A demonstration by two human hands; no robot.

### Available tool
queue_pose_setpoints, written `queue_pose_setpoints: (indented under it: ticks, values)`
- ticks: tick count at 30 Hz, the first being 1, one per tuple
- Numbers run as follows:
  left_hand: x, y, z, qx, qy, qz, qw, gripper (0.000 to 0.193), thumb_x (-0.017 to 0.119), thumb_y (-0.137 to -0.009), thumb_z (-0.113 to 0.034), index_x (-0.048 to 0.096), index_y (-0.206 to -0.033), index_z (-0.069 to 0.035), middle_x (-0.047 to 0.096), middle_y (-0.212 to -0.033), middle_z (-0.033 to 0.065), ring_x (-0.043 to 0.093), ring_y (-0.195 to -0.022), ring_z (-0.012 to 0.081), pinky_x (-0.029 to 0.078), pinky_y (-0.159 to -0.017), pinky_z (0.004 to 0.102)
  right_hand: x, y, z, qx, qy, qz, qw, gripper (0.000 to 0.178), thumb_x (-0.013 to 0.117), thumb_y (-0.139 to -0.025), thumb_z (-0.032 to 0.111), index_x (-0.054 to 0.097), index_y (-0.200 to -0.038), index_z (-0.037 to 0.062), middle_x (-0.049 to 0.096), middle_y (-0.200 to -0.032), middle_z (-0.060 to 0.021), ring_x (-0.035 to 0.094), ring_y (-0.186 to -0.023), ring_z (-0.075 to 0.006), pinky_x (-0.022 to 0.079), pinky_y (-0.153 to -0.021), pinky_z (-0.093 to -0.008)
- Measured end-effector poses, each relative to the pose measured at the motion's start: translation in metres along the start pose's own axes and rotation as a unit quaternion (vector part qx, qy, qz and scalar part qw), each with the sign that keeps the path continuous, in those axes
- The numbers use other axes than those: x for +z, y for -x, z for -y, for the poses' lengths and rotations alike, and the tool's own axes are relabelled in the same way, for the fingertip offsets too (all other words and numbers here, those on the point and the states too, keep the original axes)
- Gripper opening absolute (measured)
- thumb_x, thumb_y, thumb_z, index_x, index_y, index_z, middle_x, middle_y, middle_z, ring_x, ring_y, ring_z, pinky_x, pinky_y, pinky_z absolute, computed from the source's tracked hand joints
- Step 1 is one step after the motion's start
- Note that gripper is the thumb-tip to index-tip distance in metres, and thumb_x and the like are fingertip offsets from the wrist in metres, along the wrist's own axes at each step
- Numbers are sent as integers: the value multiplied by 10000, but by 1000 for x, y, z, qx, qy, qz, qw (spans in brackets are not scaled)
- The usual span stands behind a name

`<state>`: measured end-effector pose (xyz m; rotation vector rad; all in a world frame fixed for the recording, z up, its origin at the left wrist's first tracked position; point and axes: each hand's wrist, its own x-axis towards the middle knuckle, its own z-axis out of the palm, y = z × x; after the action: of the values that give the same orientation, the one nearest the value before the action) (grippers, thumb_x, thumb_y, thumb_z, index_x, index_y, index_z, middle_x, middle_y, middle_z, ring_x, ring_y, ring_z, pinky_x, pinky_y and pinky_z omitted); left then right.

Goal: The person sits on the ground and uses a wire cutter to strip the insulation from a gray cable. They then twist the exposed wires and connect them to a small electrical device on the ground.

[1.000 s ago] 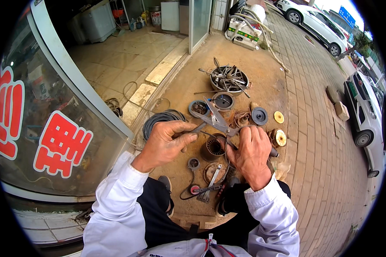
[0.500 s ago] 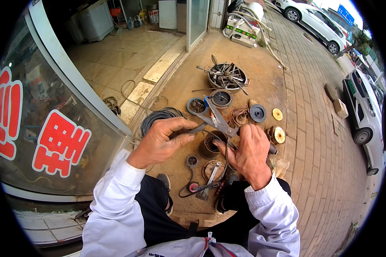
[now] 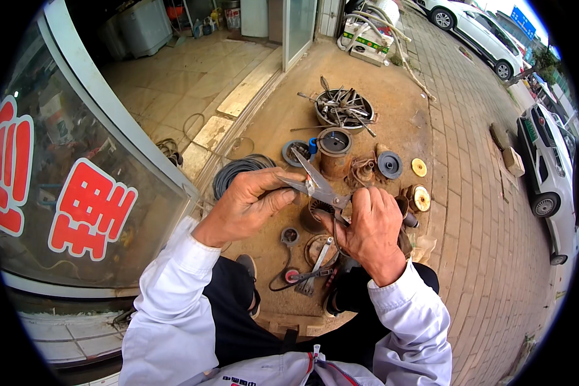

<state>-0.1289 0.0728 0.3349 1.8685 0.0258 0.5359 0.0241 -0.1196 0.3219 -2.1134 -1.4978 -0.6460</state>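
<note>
My right hand (image 3: 374, 231) is wrapped round the handles of a pair of metal scissors (image 3: 325, 193), whose blades spread apart toward the upper left. My left hand (image 3: 254, 201) is closed, thumb against fingers, on a dark cable mostly hidden by the fingers. The cable's small pale and reddish end (image 3: 311, 186) shows between the blades. Below the scissors stands a motor stator (image 3: 312, 215), partly covered. Behind them is a rusty cylindrical housing (image 3: 334, 161) with a dark round top.
A metal basin (image 3: 373, 109) of tools stands farther off. A coil of grey cable (image 3: 228, 172) lies at left, near a glass door (image 3: 77, 148). Around the work are a dark disc (image 3: 390, 165), a yellow ring (image 3: 419, 168) and a copper-coloured part (image 3: 420, 198). Cars (image 3: 476, 35) are parked at right.
The scissors have tilted more upright and shifted slightly down. My left hand has moved closer to the blades, and less of the dark cable shows beyond its fingers.
</note>
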Motion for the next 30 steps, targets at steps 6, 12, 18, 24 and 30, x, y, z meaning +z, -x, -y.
queue_pose_setpoints:
  ticks: [6, 12, 18, 24, 30]
  values:
    - [-4, 0, 1, 45, -91, 11, 995, 255, 670, -925, -39, 696, -1176, -8, 706, -1017, 137, 664, -865, 264, 511, -792, 333, 3, 4, 4, 2, -14, -1, 1000, 574, 868, -703, 472, 465, -721, 64, 505, -659, -110, 545, -593, -308, 439, -552, -404]
    - [-1, -1, -3, 68, -106, 10, 992, 243, 658, -942, -22, 694, -1180, 9, 690, -1016, 119, 662, -882, 221, 511, -773, 327, 1, 5, 8, 19, -49, 42, 998, 586, 847, -695, 526, 495, -750, 60, 521, -696, -110, 571, -634, -306, 466, -580, -396]
    - [-1, -2, -4, 61, -108, 13, 992, 226, 657, -955, -34, 698, -1171, 17, 692, -1028, 118, 659, -884, 204, 516, -767, 324, 0, 3, 10, 15, -14, 32, 999, 601, 836, -701, 552, 495, -752, 60, 523, -698, -119, 564, -632, -308, 462, -588, -402]
    - [-3, 0, -3, 57, -101, 25, 993, 226, 650, -942, -38, 700, -1160, -6, 709, -1052, 137, 681, -943, 278, 527, -820, 348, 1, 6, 9, 5, 5, 18, 1000, 560, 832, -719, 526, 487, -734, 86, 505, -654, -83, 557, -589, -274, 452, -554, -389]
    - [-5, 2, -3, 40, -98, 28, 994, 253, 654, -938, -63, 689, -1181, 0, 717, -1069, 151, 690, -972, 293, 528, -849, 360, 0, 6, 9, -14, 2, -1, 1000, 554, 846, -767, 442, 445, -693, 67, 488, -592, -106, 524, -522, -313, 416, -494, -399]
